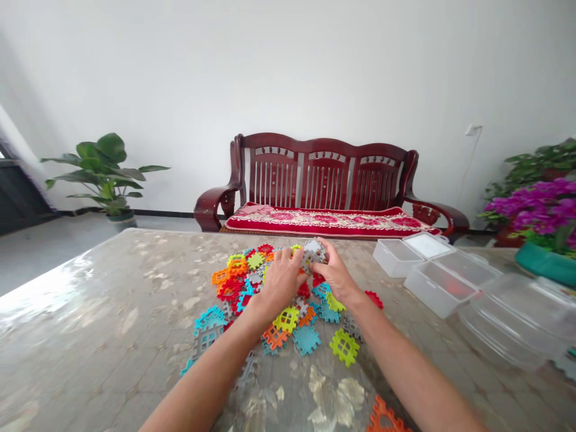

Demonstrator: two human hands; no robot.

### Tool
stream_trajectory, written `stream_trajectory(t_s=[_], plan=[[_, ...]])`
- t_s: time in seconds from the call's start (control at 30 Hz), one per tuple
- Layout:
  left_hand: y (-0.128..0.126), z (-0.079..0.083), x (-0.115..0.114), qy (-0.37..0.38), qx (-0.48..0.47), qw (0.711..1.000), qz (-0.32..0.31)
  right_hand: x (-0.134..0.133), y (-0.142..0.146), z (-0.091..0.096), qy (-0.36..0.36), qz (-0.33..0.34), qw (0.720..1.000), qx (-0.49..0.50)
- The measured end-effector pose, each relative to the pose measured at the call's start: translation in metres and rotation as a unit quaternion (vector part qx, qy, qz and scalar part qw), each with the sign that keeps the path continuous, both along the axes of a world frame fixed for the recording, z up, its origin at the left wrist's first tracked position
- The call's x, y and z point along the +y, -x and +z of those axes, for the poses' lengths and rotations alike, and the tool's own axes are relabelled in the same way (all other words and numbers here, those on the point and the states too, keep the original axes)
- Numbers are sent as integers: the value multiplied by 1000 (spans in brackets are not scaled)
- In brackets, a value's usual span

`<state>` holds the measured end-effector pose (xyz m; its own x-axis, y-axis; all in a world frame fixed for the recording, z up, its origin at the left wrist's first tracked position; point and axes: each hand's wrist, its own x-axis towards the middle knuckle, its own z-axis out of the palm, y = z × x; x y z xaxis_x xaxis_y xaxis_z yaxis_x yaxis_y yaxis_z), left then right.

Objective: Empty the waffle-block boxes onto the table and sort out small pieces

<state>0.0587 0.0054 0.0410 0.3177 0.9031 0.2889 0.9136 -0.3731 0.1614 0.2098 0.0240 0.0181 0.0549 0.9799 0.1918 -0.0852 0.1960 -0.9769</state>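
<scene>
A pile of flat plastic interlocking tiles in red, orange, blue, lime and grey lies spread on the marble-patterned table. Above the pile both hands meet on a small cluster of grey tiles. My left hand has its fingers curled against the cluster's left side. My right hand pinches it from the right. Loose tiles lie under and in front of both forearms, among them a lime tile and a blue one.
Several clear plastic boxes and lids stand at the right of the table. A flowering plant in a green pot sits at the far right edge. Beyond the table are a red wooden bench and a potted plant.
</scene>
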Motion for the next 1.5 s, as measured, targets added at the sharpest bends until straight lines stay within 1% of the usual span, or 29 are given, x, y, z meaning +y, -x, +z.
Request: stream_trajectory(t_s=[0.07, 0.13, 0.23, 0.3, 0.33, 0.4, 0.47, 0.5, 0.53, 0.57, 0.63, 0.67, 0.7, 0.73, 0.77, 0.83, 0.9, 0.97, 1.07, 1.13, 1.23, 1.33, 1.43, 1.5], plan=[[25, 3, 0, 2, 15, 1000, 11, 4, 24, -2, -9, 18, 1000, -5], [49, 3, 1, 19, 25, 999, 20, 9, 45, -5, 0, 55, 998, -28], [78, -2, 4, 47, 39, 997, 49, 15, 63, -11, 20, 104, 991, -79], [91, -4, 6, 64, 55, 993, 84, 19, 59, -15, 20, 106, 988, -112], [95, -4, 7, 65, 61, 991, 103, 20, 50, -16, 15, 98, 987, -129], [96, -3, 8, 37, 61, 990, 125, 22, 22, -17, 0, 74, 981, -177], [90, -1, 8, -17, 29, 993, 110, 21, -19, -16, -6, 64, 969, -239], [83, 0, 7, -40, 2, 995, 87, 19, -41, -16, -4, 58, 957, -283], [75, 0, 6, -52, -28, 997, 53, 17, -64, -16, -1, 44, 940, -339], [66, 0, 6, -49, -58, 997, 9, 14, -86, -17, 4, 35, 914, -405], [44, -5, 4, -10, -100, 990, -103, 5, -123, -20, 36, 37, 851, -522], [33, -9, 3, 18, -108, 980, -163, 1, -137, -22, 60, 44, 819, -569], [21, -14, 3, 47, -109, 969, -217, -4, -146, -24, 91, 48, 793, -600], [10, -19, 4, 71, -100, 958, -259, -9, -152, -26, 114, 54, 773, -621], [-1, -25, 5, 92, -83, 949, -289, -13, -155, -29, 133, 59, 760, -633], [-19, -36, 10, 131, -32, 937, -323, -20, -154, -33, 137, 74, 753, -639], [-34, -44, 18, 166, 20, 930, -327, -23, -148, -34, 117, 83, 757, -637], [-44, -50, 27, 194, 57, 929, -310, -24, -141, -33, 93, 77, 759, -640], [-53, -51, 39, 213, 97, 928, -290, -24, -133, -32, 78, 57, 751, -654], [-56, -49, 44, 201, 120, 929, -287, -24, -129, -33, 75, 44, 738, -670], [-60, -46, 44, 169, 131, 940, -264, -24, -121, -36, 72, 5, 712, -698], [-62, -44, 41, 160, 125, 949, -242, -25, -112, -39, 70, -27, 691, -719], [-63, -41, 37, 158, 120, 951, -236, -27, -105, -39, 69, -36, 683, -727], [-64, -39, 34, 153, 123, 952, -234, -28, -104, -38, 68, -40, 684, -725]])
